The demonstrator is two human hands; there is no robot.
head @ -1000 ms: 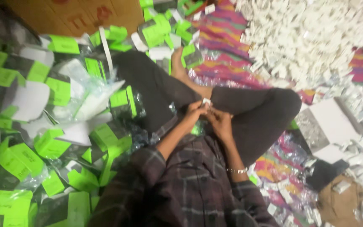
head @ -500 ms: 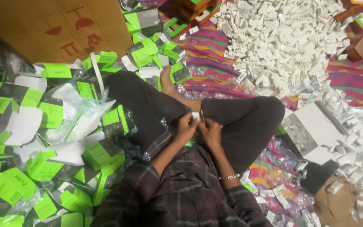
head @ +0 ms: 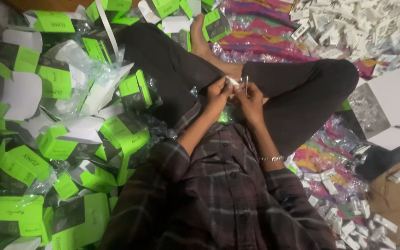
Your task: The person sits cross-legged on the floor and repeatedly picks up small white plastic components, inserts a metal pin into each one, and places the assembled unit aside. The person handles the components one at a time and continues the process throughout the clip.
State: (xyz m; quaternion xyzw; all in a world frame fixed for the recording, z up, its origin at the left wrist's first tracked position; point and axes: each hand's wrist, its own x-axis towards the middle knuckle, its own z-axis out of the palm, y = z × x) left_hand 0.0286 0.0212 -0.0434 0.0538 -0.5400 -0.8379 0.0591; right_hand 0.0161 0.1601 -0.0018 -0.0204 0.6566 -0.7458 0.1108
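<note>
My left hand [head: 217,94] and right hand [head: 251,98] meet over my crossed legs, both pinching a small white piece [head: 232,81] between fingertips; green-and-black boxes [head: 127,130] crowd my left, white parts [head: 348,28] heaped beyond my right knee.

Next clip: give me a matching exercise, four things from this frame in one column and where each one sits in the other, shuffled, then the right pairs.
Things:
1. small white plastic piece
2. heap of green-and-black cardboard boxes
3. pile of small white plastic parts
4. thin metal bracelet

Places:
A. top right of the floor
B. on the right wrist
C. pinched between both hands above the crossed legs
D. spread over the floor on the left

Pairs: 1-C, 2-D, 3-A, 4-B. The left hand and right hand meet on the piece.
</note>
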